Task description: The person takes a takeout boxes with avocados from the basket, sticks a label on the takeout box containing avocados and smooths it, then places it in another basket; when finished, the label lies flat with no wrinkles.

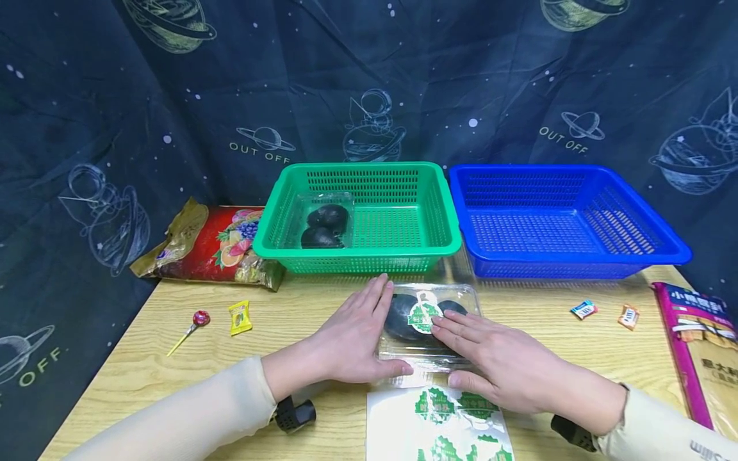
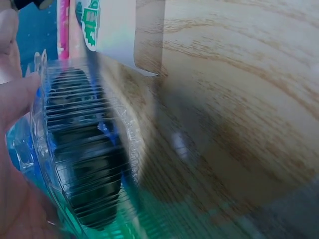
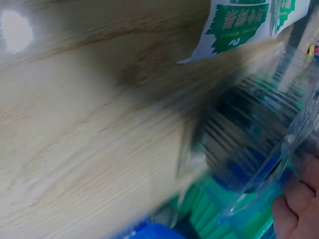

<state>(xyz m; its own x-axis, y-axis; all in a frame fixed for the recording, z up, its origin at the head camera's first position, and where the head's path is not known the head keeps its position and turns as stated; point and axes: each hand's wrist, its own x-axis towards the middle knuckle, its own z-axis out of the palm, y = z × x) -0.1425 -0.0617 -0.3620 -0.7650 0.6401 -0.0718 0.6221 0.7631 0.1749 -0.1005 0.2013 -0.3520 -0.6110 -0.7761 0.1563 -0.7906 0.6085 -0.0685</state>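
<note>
A clear plastic clamshell box (image 1: 423,355) holding dark, oval fruit-like things (image 1: 400,317) lies on the table in front of me. On its lid is a green-and-white sticker (image 1: 423,318). My left hand (image 1: 354,336) rests along the box's left edge, fingers extended, thumb near the front edge. With straight fingers my right hand (image 1: 498,358) touches the lid at the sticker's right side. The ribbed side of the box (image 2: 82,149) shows in the left wrist view, and also, blurred, in the right wrist view. A sheet of green stickers (image 1: 398,426) lies just in front.
Behind the box stand a green basket (image 1: 357,261) with a similar box inside and a blue basket (image 1: 553,266). A red-and-gold bag (image 1: 213,246), lollipop (image 1: 200,318) and yellow candy (image 1: 239,318) lie left; small candies (image 1: 584,310) and a purple-edged packet (image 1: 700,346) lie right.
</note>
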